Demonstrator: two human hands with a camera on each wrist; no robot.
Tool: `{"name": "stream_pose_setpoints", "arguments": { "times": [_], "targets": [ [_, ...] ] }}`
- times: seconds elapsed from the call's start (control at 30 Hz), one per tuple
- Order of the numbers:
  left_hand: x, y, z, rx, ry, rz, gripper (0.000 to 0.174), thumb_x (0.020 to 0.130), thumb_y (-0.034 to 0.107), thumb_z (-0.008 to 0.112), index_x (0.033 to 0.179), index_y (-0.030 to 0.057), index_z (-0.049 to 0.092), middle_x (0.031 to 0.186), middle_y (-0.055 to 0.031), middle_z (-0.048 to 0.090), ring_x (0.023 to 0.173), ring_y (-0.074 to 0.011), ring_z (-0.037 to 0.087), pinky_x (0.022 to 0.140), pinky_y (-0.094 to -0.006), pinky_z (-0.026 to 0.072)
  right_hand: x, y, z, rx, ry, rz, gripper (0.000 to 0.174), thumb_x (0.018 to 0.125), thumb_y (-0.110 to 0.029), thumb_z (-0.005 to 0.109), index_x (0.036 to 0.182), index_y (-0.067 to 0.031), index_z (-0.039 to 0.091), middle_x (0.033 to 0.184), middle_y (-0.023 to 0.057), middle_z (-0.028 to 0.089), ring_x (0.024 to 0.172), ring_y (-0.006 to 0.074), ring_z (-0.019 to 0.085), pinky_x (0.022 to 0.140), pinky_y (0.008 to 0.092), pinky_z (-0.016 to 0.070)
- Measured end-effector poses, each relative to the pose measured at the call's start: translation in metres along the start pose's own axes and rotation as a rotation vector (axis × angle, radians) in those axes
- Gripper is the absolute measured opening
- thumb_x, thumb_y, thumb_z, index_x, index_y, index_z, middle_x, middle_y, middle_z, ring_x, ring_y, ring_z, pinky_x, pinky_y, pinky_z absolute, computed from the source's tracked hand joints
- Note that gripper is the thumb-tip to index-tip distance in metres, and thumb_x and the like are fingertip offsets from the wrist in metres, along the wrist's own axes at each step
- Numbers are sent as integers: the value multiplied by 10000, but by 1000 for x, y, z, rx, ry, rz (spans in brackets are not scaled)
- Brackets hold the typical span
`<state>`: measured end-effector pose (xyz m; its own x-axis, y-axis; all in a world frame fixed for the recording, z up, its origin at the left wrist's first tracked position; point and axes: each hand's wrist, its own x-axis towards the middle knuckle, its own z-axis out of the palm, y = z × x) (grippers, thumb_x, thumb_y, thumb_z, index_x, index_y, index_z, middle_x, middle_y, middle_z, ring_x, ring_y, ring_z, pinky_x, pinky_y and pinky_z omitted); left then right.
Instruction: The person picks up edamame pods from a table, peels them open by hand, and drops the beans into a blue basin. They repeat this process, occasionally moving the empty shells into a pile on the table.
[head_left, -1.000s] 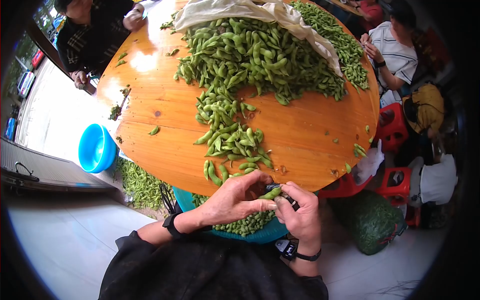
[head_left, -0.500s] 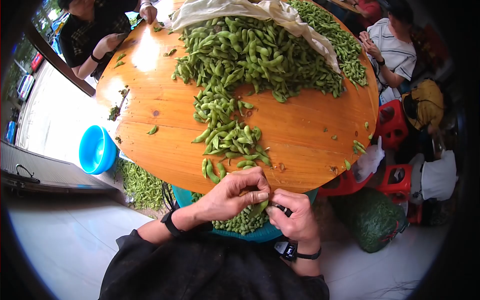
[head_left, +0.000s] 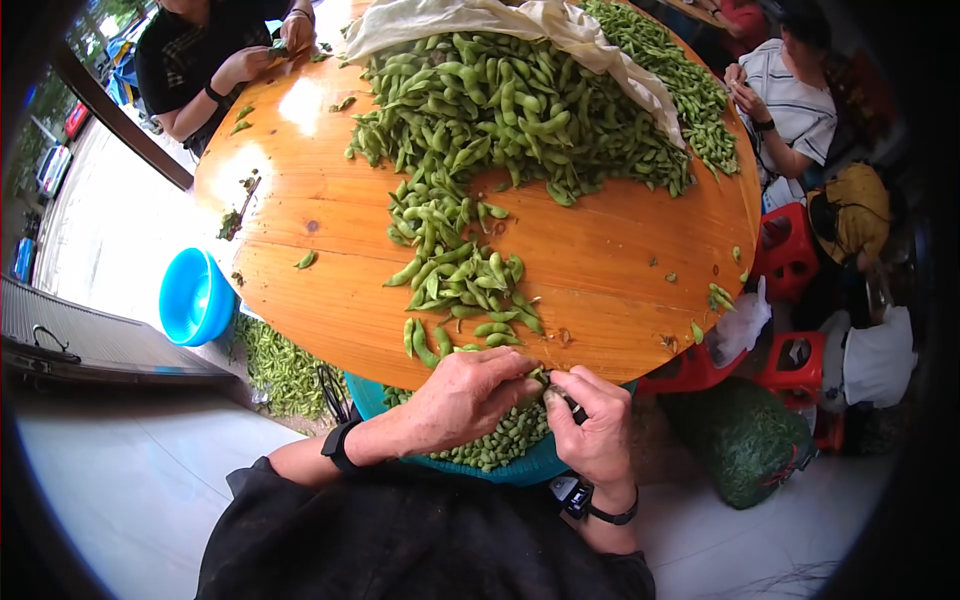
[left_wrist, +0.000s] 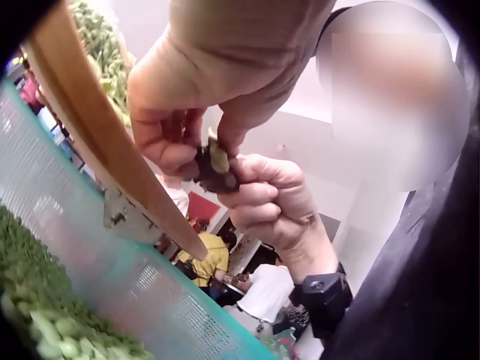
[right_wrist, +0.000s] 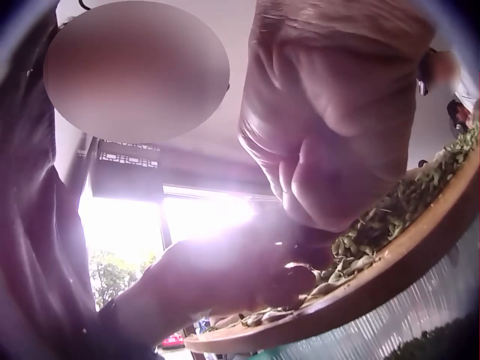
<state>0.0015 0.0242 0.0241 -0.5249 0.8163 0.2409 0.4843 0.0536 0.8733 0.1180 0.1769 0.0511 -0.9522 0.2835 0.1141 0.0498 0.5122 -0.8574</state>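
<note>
We're mid-shelling, by our read: one edamame pod [left_wrist: 218,158] is being worked open between the two hands, just above the near edge of the worktop [head_left: 330,325]. Left hand [head_left: 455,402]: grip clamped on the pod, thumb against fingers. Right hand [head_left: 597,432]: fingers curled in, grip pinched at the pod's other end. There's a dark piece [left_wrist: 215,181] right by the fingertips; can't tell what it is. Whether the pod has split, we can't tell either.

Shelled beans [head_left: 492,448] lie in the teal basket [head_left: 548,468] below. Next move, we'd say: squeeze the beans out over the basket, keeping the hands inside its rim so none land on the floor, then drop the husk and take another from the loose pods [head_left: 423,345] nearest us. The big pod pile [head_left: 520,115] suggests plenty left.
</note>
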Motion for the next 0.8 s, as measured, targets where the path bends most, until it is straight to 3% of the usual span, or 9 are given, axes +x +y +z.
{"name": "stream_pose_setpoints", "arguments": {
  "times": [0.07, 0.1, 0.23, 0.27, 0.37, 0.4, 0.5, 0.73, 0.8],
  "targets": [
    [0, -6, 0, -125, -30, -52, 263, 919, 114, 673, 1142, -15, 622, 736, -102, 641, 598, -151, 596, 572, -311, 492, 1, -1, 3, -60, 50, -35, 167, 801, 49, 636, 966, 66, 652, 802, 178, 614, 701, 344, 638, 603, 374, 493],
    [1, 1, -1, -270, -72, -224, 259, 973, 105, 587, 1205, -7, 615, 706, -74, 631, 572, -118, 570, 551, -284, 472, 1, -2, 6, -120, 95, -60, 182, 803, 54, 629, 985, 62, 646, 810, 177, 601, 698, 350, 632, 600, 384, 494],
    [6, 11, 9, -635, 19, -504, 262, 1032, 150, 486, 1205, -7, 606, 709, 5, 562, 617, -45, 505, 560, -230, 438, -1, -7, 26, -289, 249, -133, 224, 810, 68, 610, 1033, 51, 625, 836, 179, 560, 700, 368, 616, 594, 411, 501],
    [4, 11, 14, -636, 21, -503, 262, 1032, 150, 486, 1205, -7, 606, 709, 5, 562, 617, -45, 505, 560, -230, 438, -3, -8, 34, -302, 291, -106, 224, 805, 64, 608, 1029, 59, 621, 849, 193, 564, 740, 388, 608, 634, 428, 496],
    [0, 9, 26, -520, 140, -411, 249, 1005, 97, 480, 1178, -52, 578, 959, -102, 586, 852, -142, 582, 744, -289, 491, -6, -8, 44, -342, 320, -106, 243, 798, 76, 604, 1040, 65, 611, 856, 202, 547, 750, 398, 600, 628, 431, 491],
    [-1, 9, 29, -520, 141, -413, 249, 1005, 97, 480, 1178, -52, 578, 959, -102, 586, 852, -142, 582, 744, -289, 491, -7, -9, 45, -351, 329, -107, 249, 793, 76, 606, 1042, 67, 607, 856, 201, 540, 749, 399, 596, 626, 433, 489],
    [-3, 11, 38, -404, 264, -292, 208, 1000, 79, 453, 1129, -42, 562, 962, -182, 588, 890, -289, 601, 808, -352, 485, -10, -11, 50, -368, 346, -118, 255, 787, 73, 611, 1041, 68, 601, 854, 198, 529, 742, 399, 588, 623, 436, 486],
    [-6, 9, 38, -313, 247, -228, 212, 991, 62, 432, 1114, -40, 570, 959, -190, 576, 915, -305, 588, 812, -355, 476, -12, -2, 52, -439, 360, -236, 229, 821, 57, 618, 1048, 62, 584, 820, 151, 494, 643, 328, 575, 530, 387, 492],
    [-7, 7, 43, -486, 270, -320, 234, 979, 44, 395, 1095, -35, 582, 924, -138, 582, 822, -224, 584, 736, -316, 476, -15, -3, 56, -456, 367, -247, 227, 822, 57, 623, 1046, 63, 586, 818, 147, 493, 637, 323, 574, 526, 386, 491]
  ]
}}
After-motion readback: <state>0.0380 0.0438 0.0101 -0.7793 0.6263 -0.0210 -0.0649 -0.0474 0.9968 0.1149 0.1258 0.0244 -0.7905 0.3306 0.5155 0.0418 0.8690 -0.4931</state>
